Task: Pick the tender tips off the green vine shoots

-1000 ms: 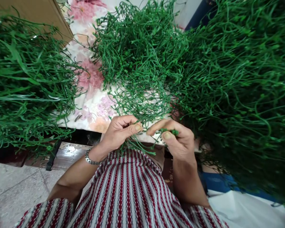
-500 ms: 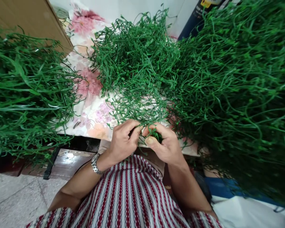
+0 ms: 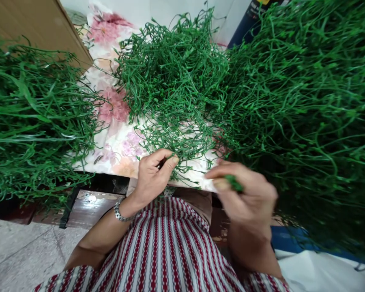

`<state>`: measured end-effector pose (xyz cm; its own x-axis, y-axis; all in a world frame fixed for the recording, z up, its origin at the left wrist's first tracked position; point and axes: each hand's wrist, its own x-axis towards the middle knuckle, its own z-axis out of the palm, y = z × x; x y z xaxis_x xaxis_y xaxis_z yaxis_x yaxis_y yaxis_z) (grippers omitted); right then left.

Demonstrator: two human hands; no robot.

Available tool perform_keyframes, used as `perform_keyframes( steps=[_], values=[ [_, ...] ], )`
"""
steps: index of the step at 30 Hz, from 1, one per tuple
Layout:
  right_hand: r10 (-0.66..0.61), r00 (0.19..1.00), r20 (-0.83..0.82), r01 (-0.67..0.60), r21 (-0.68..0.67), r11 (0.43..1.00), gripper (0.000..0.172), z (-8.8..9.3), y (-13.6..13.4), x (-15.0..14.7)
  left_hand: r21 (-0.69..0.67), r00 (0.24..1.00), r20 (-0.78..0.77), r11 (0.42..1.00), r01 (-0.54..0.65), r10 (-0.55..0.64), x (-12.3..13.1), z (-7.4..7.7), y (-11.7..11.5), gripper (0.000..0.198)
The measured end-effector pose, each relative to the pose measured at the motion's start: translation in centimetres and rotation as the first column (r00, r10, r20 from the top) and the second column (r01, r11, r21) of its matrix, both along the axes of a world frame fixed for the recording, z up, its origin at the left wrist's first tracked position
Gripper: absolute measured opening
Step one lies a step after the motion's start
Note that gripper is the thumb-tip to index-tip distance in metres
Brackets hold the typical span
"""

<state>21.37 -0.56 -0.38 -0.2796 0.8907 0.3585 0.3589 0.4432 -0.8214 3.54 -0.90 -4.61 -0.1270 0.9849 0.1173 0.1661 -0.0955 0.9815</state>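
Note:
My left hand (image 3: 154, 174), with a metal watch (image 3: 119, 211) on its wrist, pinches a thin green stem (image 3: 171, 156) between thumb and forefinger. Off to its right, my right hand (image 3: 246, 194) is blurred by motion. Its fingers are curled round a small green bunch of stem ends (image 3: 233, 183), partly hidden in the palm. Just beyond both hands, loose green stems (image 3: 179, 136) with small knobbed tips lie spread on the flowered cloth (image 3: 109, 158). Behind them rises a tangled heap of the same stems (image 3: 173, 69).
A large pile of green stems (image 3: 310, 105) fills the right side, and another pile (image 3: 33, 117) lies at left before a cardboard box (image 3: 39, 28). A dark blue container (image 3: 245, 24) stands at the back. White material (image 3: 322, 269) lies low at right.
My right hand has moved away from my left, to the right and slightly down, carrying the green bunch. My left hand has shifted slightly left and keeps its pinch.

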Motion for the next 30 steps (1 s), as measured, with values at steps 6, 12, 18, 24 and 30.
perform_keyframes(
  steps=[6, 12, 18, 24, 30],
  values=[
    [0.134, 0.952, 0.275, -0.155, 0.056, 0.986, 0.028, -2.7, 0.4, -3.3, 0.120, 0.996, 0.091, 0.993, -0.013, 0.002, 0.3, -0.3, -0.5, 0.006],
    [0.196, 0.961, 0.197, -0.206, 0.028, 0.978, 0.030, -4.0, 0.4, -3.1, 0.073, 0.971, 0.219, 0.994, 0.081, -0.095, -0.5, -0.8, -0.9, 0.010],
    [0.056, 0.979, 0.195, -0.100, 0.224, 0.970, 0.015, -4.5, -0.2, -3.6, 0.013, 0.939, 0.327, 0.994, 0.107, -0.105, -1.1, -1.6, -0.9, 0.010],
    [0.045, 0.948, 0.315, -0.112, 0.199, 0.974, 0.013, -4.5, -0.1, -3.8, 0.043, 0.979, 0.197, 0.998, 0.045, -0.052, -0.9, -1.1, -1.2, 0.011],
    [0.071, 0.931, 0.358, -0.150, 0.197, 0.969, 0.008, -4.1, 0.4, -3.0, -0.149, 0.936, 0.207, 0.936, 0.319, -0.286, -1.8, 0.2, -1.1, 0.018]
  ],
)
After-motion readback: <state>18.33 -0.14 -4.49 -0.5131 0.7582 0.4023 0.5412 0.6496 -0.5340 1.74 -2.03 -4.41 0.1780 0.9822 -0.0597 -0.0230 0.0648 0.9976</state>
